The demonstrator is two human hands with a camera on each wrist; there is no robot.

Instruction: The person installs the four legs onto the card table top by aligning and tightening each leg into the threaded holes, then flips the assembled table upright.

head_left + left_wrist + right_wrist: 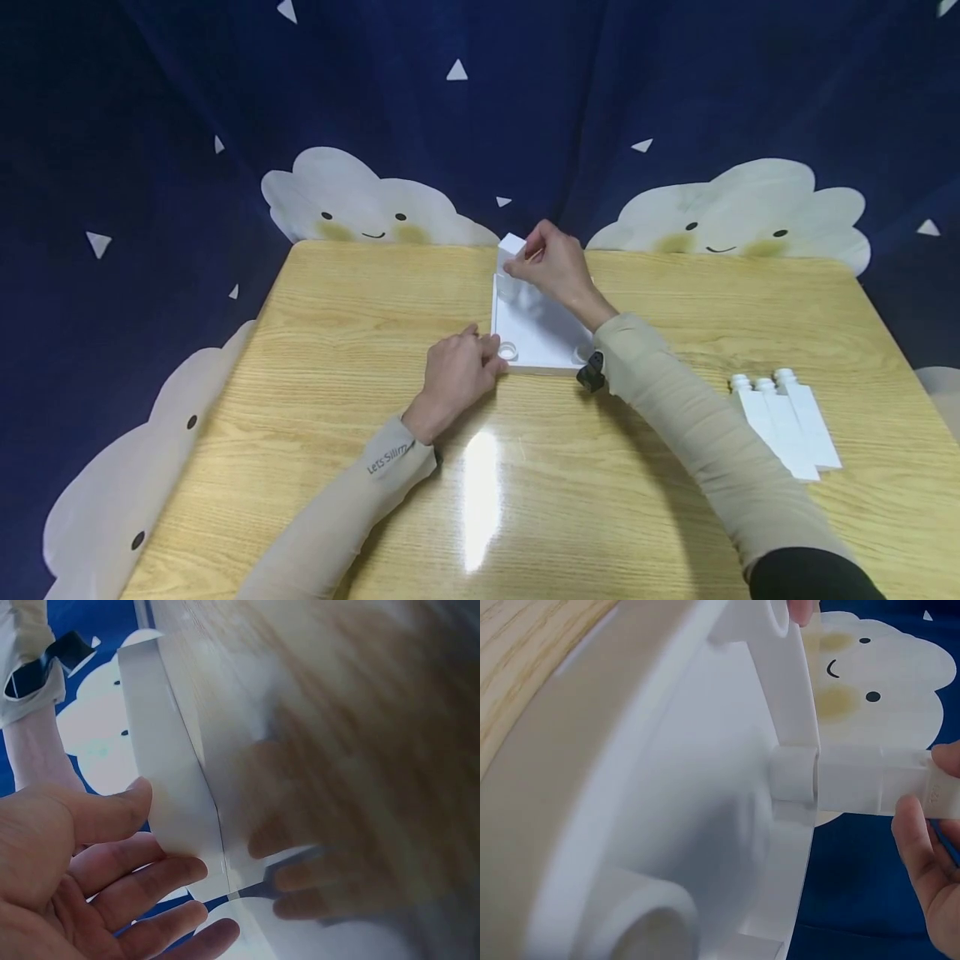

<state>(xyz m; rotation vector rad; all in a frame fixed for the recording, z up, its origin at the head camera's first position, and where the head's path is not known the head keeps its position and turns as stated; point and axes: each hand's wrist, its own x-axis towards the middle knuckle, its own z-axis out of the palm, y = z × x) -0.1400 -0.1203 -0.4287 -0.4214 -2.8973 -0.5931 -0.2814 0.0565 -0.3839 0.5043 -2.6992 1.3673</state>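
Over one wooden table (360,308), I have one post (506,253) pinched in the right hand (561,262) at one tray's (543,333) eleven o'clock; the left hand (457,371), fingers (150,886) relaxed, touches it at eight; three posts (787,425) lie at four.

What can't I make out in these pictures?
Head view: far right inside corner of the white board, hidden behind the right hand.
Right wrist view: markings on the held white piece, too small to read; its outer end, cut off by the edge.
Left wrist view: tabletop grain, blurred.
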